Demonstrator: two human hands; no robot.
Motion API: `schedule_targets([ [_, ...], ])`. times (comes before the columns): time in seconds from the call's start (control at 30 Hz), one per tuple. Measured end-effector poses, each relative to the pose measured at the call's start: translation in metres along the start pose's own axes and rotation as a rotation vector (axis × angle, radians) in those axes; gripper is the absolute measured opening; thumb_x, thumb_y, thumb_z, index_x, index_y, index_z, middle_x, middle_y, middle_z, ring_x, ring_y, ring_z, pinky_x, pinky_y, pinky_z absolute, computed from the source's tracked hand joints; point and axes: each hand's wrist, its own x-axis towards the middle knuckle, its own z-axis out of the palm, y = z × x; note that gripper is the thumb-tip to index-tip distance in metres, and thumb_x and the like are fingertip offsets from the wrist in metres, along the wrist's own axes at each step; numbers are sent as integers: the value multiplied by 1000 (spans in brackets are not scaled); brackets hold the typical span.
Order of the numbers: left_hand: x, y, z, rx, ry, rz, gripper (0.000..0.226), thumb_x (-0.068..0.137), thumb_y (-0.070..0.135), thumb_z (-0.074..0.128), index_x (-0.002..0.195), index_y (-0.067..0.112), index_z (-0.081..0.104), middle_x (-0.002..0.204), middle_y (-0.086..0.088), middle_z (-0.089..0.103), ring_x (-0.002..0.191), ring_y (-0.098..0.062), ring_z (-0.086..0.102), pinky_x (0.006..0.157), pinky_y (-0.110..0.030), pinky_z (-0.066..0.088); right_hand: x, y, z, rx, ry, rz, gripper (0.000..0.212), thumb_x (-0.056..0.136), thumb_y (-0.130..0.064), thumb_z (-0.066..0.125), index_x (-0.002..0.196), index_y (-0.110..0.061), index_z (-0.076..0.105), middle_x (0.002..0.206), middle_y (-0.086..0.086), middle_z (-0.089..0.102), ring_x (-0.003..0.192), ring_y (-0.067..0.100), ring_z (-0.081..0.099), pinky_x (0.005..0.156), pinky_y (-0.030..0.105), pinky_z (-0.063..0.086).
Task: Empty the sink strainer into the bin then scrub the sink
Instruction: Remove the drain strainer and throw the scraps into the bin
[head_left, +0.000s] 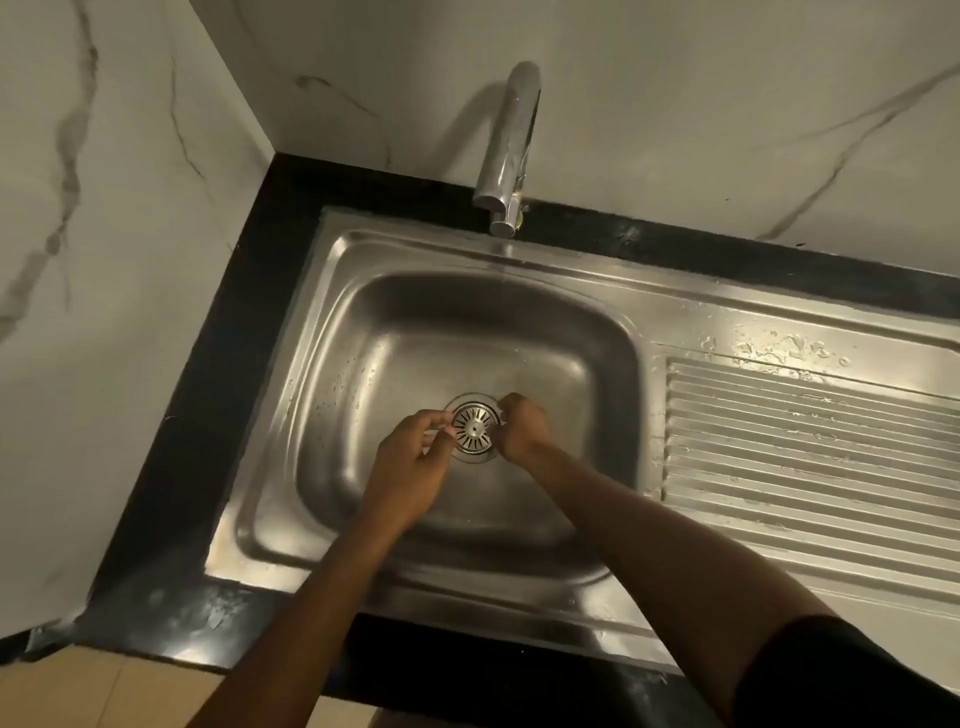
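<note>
The strainer (474, 428) sits in the drain at the middle of the sink (358, 332) floor. The left grip (410, 462) pinches its rim at 9 o'clock and the right grip (522, 428) at 3 o'clock, both narrow, fingers curled. The rim is slim (little to hold), so fingers may slip. An uneven pull could tilt it and drop any scraps back into the basin.
</note>
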Motion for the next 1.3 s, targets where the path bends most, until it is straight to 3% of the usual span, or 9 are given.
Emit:
schedule_targets([
  [0.17, 6, -7, -9, -6, 5, -7, 25, 106, 18, 59, 127, 14, 72, 124, -1, 75, 105, -13, 66, 82, -6, 45, 3, -2, 6, -37, -10, 55, 48, 87, -15, 75, 133, -7, 63, 130, 16, 70, 120, 34, 66, 93, 30, 52],
  [0.33, 11, -13, -17, 2, 7, -3, 26, 107, 20, 58, 128, 13, 71, 124, 4, 71, 106, -11, 64, 76, 4, 40, 13, -2, 15, -2, 43, 91, 42, 89, -18, 77, 129, -11, 65, 126, 13, 71, 117, 32, 67, 81, 24, 45],
  [0.6, 8, -19, -23, 40, -21, -8, 25, 106, 22, 58, 128, 19, 70, 121, 10, 70, 99, -1, 61, 74, 7, 39, 11, -10, 11, -55, 98, 5, 9, 89, -20, 73, 96, -16, 77, 88, 6, 73, 87, 28, 72, 68, 22, 43],
  [0.7, 8, -16, -23, 55, -30, -5, 26, 106, 25, 58, 129, 19, 70, 125, 8, 71, 102, -4, 62, 77, 1, 40, -4, -8, -4, 7, 143, -68, 10, 94, -24, 71, 91, -18, 78, 73, -5, 67, 72, 17, 69, 52, 16, 39],
  [0.8, 10, -6, -19, 42, -44, 4, 28, 106, 25, 59, 130, 16, 70, 129, 1, 73, 106, -11, 64, 87, -19, 48, -26, -6, -29, 122, 183, -117, 12, 95, -26, 72, 91, -19, 81, 66, -15, 65, 61, -1, 62, 47, 7, 37],
  [0.87, 11, 3, -15, 41, -58, 14, 29, 106, 24, 59, 131, 15, 70, 130, -2, 72, 106, -12, 65, 89, -23, 50, -39, -6, -49, 177, 243, -150, 14, 94, -28, 73, 87, -19, 81, 66, -12, 69, 62, -1, 64, 55, 16, 44],
  [1.0, 10, 20, -3, 38, -82, 43, 25, 106, 26, 58, 128, 21, 69, 124, 3, 71, 96, 2, 61, 75, -6, 42, -63, -5, -103, 362, 381, -188, 18, 94, -29, 72, 80, -21, 80, 63, -11, 72, 56, 0, 66, 54, 19, 53],
  [1.13, 7, 31, 9, 31, -89, 68, 21, 105, 21, 60, 124, 22, 70, 121, 1, 72, 104, -10, 64, 75, -3, 42, -60, -6, -158, 615, 498, -141, 22, 94, -24, 74, 73, -21, 76, 63, -3, 75, 51, 5, 68, 49, 19, 51],
  [1.3, 2, 41, 21, 18, -86, 74, 22, 104, 19, 61, 123, 17, 73, 123, -2, 75, 111, -17, 68, 95, -27, 53, -20, -4, -219, 896, 550, 21, 19, 90, -10, 78, 72, -7, 74, 60, 6, 72, 48, 16, 66, 55, 25, 55],
])
